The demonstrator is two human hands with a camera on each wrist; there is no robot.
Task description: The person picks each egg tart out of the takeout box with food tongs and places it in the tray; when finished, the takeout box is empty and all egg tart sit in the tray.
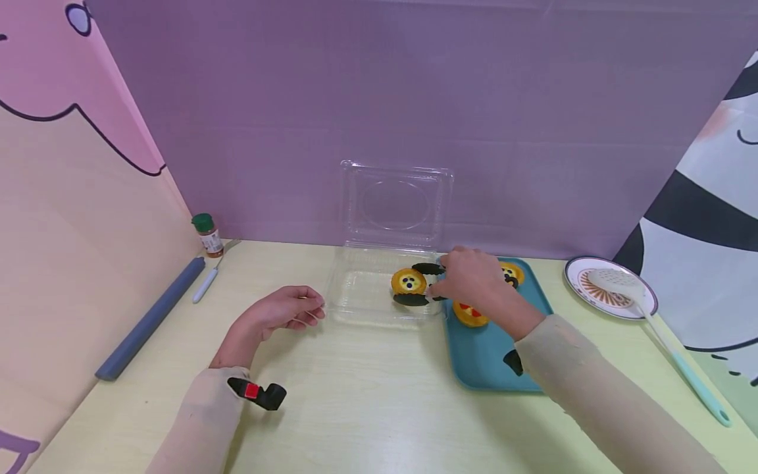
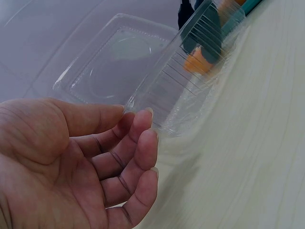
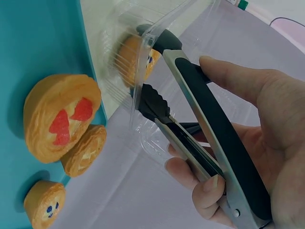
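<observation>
My right hand (image 1: 476, 280) grips black-and-silver tongs (image 3: 221, 136), their black tips inside a clear plastic container (image 1: 358, 293) with its lid raised. A small tart (image 1: 408, 282) with blueberry-like dots sits between the spread tips; whether they touch it I cannot tell. Just left of the container, my left hand (image 1: 284, 309) hovers with fingers loosely curled and nothing in them. On the blue tray (image 1: 480, 375), beside and partly under my right hand, lie a larger tart with red pieces (image 3: 66, 119) and smaller tarts, one dotted with blue (image 3: 45, 205).
A patterned plate (image 1: 574, 280) bearing a slotted turner (image 1: 681, 362) stands at the right. Along the left lie a dark blue bar (image 1: 151, 319) and a white-handled utensil (image 1: 205, 285), near a green-capped jar (image 1: 208, 236). A purple backdrop (image 1: 266, 131) rises behind the table.
</observation>
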